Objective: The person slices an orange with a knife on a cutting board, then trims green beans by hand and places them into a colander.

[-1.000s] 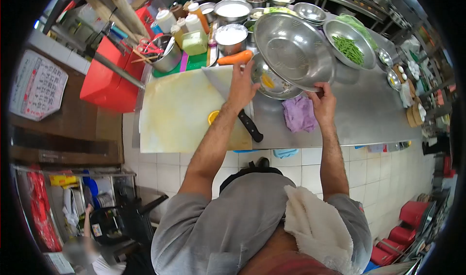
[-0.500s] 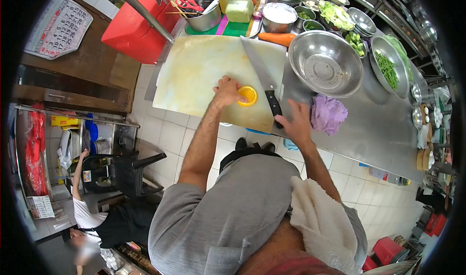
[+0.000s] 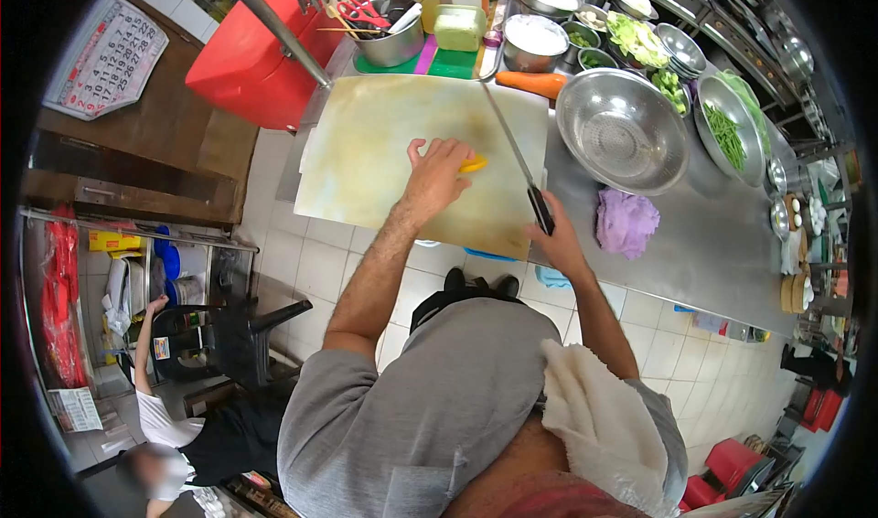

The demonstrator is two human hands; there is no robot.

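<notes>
A large white cutting board [image 3: 366, 116] lies in front of me on the steel counter. On it my left hand [image 3: 439, 180] has its fingertips around a small hollow yellow round piece [image 3: 473, 164], mostly covered by the fingers. The piece's kind is not clear. My right hand [image 3: 558, 234] is closed on the black handle of a kitchen knife [image 3: 514, 140]. Its long blade points away from me over the board's right side, seen nearly edge-on and apart from the yellow piece.
Right of the board stand a steel colander [image 3: 622, 134] and a crumpled purple cloth [image 3: 627, 223]. A carrot [image 3: 532, 83] lies at the board's far edge, before bowls of vegetables. A utensil pot [image 3: 393, 42] stands behind. Another person [image 3: 165, 417] is at lower left.
My right hand has closed on the knife handle and turned the blade nearly edge-on. The yellow piece, face up before, now shows only a narrow side beside my left fingers.
</notes>
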